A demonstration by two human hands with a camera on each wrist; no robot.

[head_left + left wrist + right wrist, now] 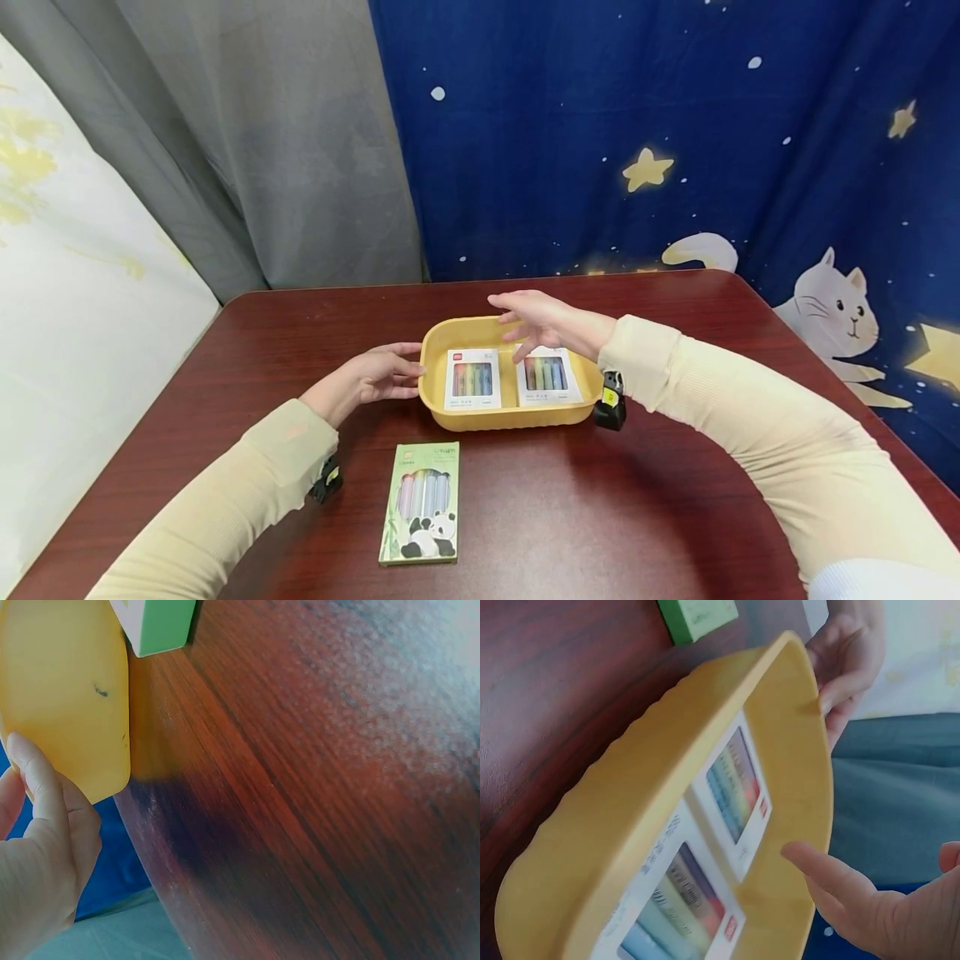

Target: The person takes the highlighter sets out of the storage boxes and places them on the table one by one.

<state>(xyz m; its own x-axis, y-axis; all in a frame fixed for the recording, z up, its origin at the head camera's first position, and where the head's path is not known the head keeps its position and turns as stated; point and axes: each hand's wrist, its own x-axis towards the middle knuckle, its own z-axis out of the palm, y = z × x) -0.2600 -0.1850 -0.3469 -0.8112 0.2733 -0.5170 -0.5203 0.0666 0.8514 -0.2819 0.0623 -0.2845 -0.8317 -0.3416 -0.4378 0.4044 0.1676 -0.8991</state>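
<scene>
A yellow plastic basket (pixel 480 419) stands on the table, with two white boxes inside it. Coloured sticks that look like highlighters show through the windows of the left box (pixel 472 401) and the right box (pixel 549 393). At the basket's left end, my left hand (pixel 375 375) holds the rim with its fingertips. My right hand (pixel 543 321) hovers over the back right part of the basket, fingers spread and holding nothing. In front of the basket lies a green box (pixel 420 504) with a panda picture and pens showing through its window.
The dark red wooden table (pixel 585 517) carries everything. Behind it hang a grey curtain (pixel 300 150) and a blue curtain (pixel 540 150) with stars. A white cloth (pixel 82 333) with yellow print hangs at the left. Black wrist cameras sit on both sleeves.
</scene>
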